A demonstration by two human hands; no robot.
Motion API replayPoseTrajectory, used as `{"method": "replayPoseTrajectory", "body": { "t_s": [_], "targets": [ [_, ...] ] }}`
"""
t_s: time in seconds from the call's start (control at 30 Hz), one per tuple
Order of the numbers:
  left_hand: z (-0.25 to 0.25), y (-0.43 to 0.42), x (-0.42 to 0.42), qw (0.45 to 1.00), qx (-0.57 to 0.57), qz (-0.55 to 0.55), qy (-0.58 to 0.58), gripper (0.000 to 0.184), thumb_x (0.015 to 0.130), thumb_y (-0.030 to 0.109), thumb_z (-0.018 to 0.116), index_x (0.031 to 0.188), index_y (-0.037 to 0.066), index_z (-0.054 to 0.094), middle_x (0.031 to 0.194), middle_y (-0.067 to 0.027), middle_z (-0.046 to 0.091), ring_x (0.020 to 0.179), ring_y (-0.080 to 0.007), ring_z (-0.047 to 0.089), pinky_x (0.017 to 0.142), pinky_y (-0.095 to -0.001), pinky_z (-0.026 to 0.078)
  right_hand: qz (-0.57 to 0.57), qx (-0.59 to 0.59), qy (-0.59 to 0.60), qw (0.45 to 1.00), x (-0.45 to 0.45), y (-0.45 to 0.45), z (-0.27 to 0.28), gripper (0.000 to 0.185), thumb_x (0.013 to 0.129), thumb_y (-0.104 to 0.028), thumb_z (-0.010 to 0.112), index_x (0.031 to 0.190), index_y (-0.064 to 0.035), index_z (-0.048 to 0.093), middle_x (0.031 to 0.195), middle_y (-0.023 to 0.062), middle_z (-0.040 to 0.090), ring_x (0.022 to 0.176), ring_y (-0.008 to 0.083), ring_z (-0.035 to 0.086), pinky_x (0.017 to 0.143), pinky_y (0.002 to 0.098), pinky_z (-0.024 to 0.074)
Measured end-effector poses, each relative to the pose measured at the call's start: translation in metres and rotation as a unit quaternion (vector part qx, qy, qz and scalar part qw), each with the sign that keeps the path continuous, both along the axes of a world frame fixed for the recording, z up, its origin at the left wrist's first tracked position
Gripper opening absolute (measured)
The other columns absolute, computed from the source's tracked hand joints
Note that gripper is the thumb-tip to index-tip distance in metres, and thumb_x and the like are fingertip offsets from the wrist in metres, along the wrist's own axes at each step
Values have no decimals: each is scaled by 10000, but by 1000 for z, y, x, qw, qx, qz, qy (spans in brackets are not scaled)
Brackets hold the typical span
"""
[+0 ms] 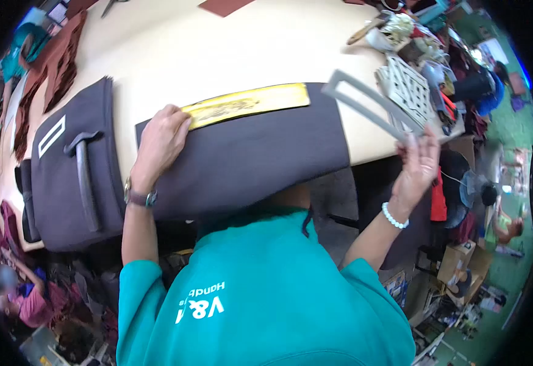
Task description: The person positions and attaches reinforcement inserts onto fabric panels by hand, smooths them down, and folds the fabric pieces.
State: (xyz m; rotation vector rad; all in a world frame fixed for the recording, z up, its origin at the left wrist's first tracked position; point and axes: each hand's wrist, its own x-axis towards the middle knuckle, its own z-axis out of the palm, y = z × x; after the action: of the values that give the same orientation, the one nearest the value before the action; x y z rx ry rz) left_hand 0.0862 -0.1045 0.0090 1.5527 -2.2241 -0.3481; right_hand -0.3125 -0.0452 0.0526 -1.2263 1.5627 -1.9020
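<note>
A long yellow strip [279, 99] with dark smudges along its middle lies across the far edge of a dark grey sheet [266, 146]. My left hand [164, 137], wearing a wristwatch, has its fingers closed at the strip's left end. Out to the right, my right hand [419, 160] grips a grey rectangular frame [364, 100] by its near end. That frame is tilted and slightly blurred, raised beside the sheet's right edge. Part of the yellow strip's left end is hidden under my left fingers.
Left of the sheet, a hammer [85, 177] and a small pale rectangular frame [52, 135] rest on a dark stack [105, 122]. Brown pieces [65, 55] lie beyond. A white lattice tray [404, 88] and clutter occupy the table's right end. Other people sit at both sides.
</note>
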Motion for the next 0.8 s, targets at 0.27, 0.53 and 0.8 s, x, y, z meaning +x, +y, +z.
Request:
{"method": "replayPoseTrajectory", "body": {
  "t_s": [0.27,0.53,0.8],
  "targets": [
    [-6,-13,23,974,130,4,186,309,850,29,503,1152,-20,543,928,-87,582,831,-180,552,776,-309,463,260,235,-120,929,113,-31,-52,385,879,-33,549,1242,43,444,866,115,654,651,87,595,566,183,488],
    [-12,-7,26,981,97,-35,164,694,668,154,693,1295,5,435,989,-112,537,897,-226,536,846,-330,459,233,301,5,925,137,-42,-57,416,846,-15,527,1241,72,432,801,97,673,603,76,586,490,171,453],
    [-11,-4,22,988,70,-34,131,751,636,191,740,1296,12,432,983,-132,535,920,-263,545,846,-350,457,216,302,1,928,139,-45,-58,436,844,-24,541,1255,63,422,808,101,675,591,77,588,464,168,444]
  ]
}}
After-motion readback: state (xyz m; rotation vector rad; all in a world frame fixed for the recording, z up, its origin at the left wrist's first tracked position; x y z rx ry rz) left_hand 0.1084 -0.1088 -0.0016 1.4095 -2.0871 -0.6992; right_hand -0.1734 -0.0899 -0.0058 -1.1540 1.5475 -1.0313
